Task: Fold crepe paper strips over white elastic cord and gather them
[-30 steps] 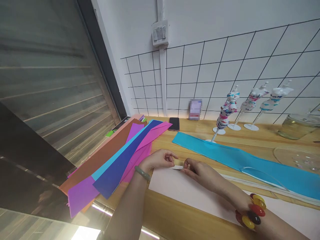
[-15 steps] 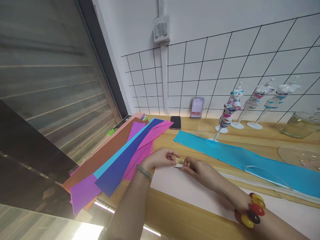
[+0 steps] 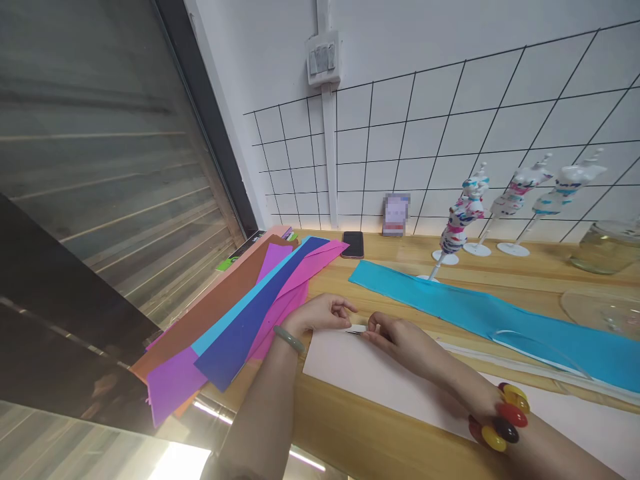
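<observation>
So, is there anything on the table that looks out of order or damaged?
Only the coloured sheets left of the left hand look untidy: they overlap in a crooked fan, ends uneven. I see no clear spill or damage.

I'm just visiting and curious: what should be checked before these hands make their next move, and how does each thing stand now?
1. Both hands near the pale pink sheet: ok; left hand and right hand are at its far edge.
2. Firm hold on the small white piece between them: cannot tell; fingers hide its ends.
3. Bead bracelet off the sheet: cannot tell; they overlap in view.
4. Blue strip apart from both hands: ok; it lies beyond them.
5. Coloured sheets at left neatly squared: not ok; they are fanned out.
</observation>
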`<state>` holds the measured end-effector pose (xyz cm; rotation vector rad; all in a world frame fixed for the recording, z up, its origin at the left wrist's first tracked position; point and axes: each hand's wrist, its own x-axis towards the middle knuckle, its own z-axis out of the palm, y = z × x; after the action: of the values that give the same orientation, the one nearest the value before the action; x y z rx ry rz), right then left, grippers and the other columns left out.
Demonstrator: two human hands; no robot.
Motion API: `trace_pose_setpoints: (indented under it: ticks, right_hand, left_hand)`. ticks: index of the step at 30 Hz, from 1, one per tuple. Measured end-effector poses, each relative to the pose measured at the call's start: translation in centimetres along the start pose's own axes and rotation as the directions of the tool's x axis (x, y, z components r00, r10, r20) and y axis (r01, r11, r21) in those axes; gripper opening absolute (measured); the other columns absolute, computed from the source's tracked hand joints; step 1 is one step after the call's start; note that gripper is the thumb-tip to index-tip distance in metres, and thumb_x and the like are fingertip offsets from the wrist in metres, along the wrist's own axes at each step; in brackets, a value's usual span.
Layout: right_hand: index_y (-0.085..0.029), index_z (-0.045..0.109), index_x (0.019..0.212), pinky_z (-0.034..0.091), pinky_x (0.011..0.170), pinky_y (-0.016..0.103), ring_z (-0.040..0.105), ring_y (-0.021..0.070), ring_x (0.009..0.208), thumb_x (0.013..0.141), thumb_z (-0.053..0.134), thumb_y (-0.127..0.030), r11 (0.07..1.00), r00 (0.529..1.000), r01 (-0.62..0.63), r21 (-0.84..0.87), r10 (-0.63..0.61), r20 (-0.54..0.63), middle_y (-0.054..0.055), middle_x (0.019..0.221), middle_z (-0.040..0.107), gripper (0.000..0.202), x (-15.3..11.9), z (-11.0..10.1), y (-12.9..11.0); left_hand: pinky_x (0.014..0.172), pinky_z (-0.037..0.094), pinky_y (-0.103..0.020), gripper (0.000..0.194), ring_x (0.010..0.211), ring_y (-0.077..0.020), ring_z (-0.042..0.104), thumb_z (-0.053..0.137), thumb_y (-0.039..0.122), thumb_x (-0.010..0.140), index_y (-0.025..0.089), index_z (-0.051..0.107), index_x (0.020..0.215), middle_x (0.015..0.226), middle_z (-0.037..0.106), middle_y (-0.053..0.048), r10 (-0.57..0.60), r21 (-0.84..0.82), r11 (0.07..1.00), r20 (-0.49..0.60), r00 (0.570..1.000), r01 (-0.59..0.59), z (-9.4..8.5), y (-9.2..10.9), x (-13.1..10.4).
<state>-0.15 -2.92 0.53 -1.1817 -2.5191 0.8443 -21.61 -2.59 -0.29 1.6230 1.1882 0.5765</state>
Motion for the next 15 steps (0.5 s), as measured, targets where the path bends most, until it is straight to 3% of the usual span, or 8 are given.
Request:
trace_pose_setpoints:
  ticks: [15]
  right_hand:
    - [-0.022,0.051,0.082,0.031,0.053,0.024,0.054,0.0156,0.061,0.083,0.039,-0.044,1.000,1.000,-0.011,0.010,0.011,-0.002,0.002,0.070,0.063,0.025,1.3,0.8,-0.7]
  left_hand:
    - [0.067,0.043,-0.024,0.042,0.075,-0.0129,0.059,0.067,0.033,0.067,0.017,0.059,0.105,0.082,0.064,-0.003,0.003,-0.034,0.999,0.000,1.000,-0.003,-0.1,-0.7,0.3]
